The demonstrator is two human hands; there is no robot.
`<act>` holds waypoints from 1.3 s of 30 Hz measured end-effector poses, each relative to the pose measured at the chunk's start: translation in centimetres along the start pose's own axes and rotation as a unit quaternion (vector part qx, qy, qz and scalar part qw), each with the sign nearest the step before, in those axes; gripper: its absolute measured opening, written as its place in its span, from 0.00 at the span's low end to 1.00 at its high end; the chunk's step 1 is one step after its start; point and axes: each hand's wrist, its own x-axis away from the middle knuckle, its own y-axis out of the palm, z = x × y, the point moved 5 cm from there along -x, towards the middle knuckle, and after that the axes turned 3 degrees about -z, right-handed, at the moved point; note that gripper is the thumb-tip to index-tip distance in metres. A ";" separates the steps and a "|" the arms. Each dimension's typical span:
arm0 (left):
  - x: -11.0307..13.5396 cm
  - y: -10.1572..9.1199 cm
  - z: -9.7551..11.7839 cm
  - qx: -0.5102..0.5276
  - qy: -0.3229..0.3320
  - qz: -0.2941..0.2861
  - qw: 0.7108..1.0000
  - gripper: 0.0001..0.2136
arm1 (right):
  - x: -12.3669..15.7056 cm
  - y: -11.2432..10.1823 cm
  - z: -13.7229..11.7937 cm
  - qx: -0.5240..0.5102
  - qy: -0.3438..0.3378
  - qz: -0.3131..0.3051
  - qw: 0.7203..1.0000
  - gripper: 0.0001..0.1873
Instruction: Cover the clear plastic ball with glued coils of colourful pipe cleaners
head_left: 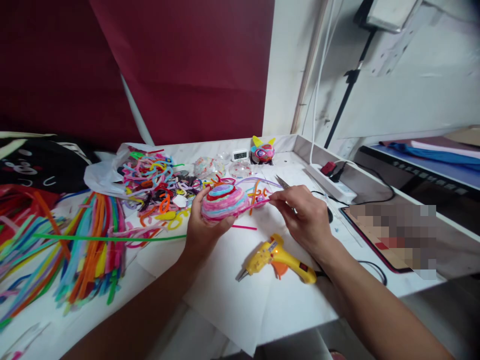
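Note:
My left hand (pixel 206 220) is closed around a round ball wrapped in pipe cleaners (pixel 225 202), striped pink, red, light blue and purple. A pink pipe cleaner (pixel 258 202) runs from the ball's right side to my right hand (pixel 302 215), whose thumb and fingers pinch its end. The pointed metal blades of scissors (pixel 282 182) show just behind my right hand; whether that hand also holds them I cannot tell. Below the ball, a yellow hot glue gun (pixel 275 260) lies on white paper with its nozzle to the left.
Bundles of coloured pipe cleaners (pixel 93 245) lie at the left. Behind them is a plastic bag (pixel 103 177) with curled scraps. A finished-looking colourful figure (pixel 262 151) and small digital clock (pixel 240 155) stand at the back. A power strip (pixel 333 184) and tablet-like device (pixel 386 240) are at right.

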 end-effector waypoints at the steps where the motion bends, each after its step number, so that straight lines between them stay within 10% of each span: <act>1: 0.0 0.0 0.0 0.007 -0.002 0.005 1.000 0.43 | -0.1 0.0 0.1 -0.010 0.006 0.000 1.000 0.05; 10: -0.3 -0.2 0.3 0.078 0.003 0.008 0.997 0.42 | 0.2 -3.3 1.7 -0.104 0.225 -0.026 0.968 0.07; 17: -0.3 -0.3 0.2 0.098 0.015 0.009 0.995 0.41 | 5.9 -2.5 -0.2 -0.026 0.247 -0.410 0.878 0.15; 21: -0.3 -0.2 0.0 0.110 0.009 0.001 0.994 0.42 | 8.0 -0.7 -1.0 -0.003 0.254 -0.516 0.818 0.18; 29: -0.2 -0.3 -0.1 0.142 -0.034 0.025 0.989 0.40 | 7.7 0.5 -0.7 0.010 0.260 -0.553 0.791 0.06; 39: -1.0 -0.8 -0.6 0.167 -0.040 0.058 0.983 0.31 | 7.4 -1.1 -1.3 -0.031 0.287 -0.488 0.824 0.06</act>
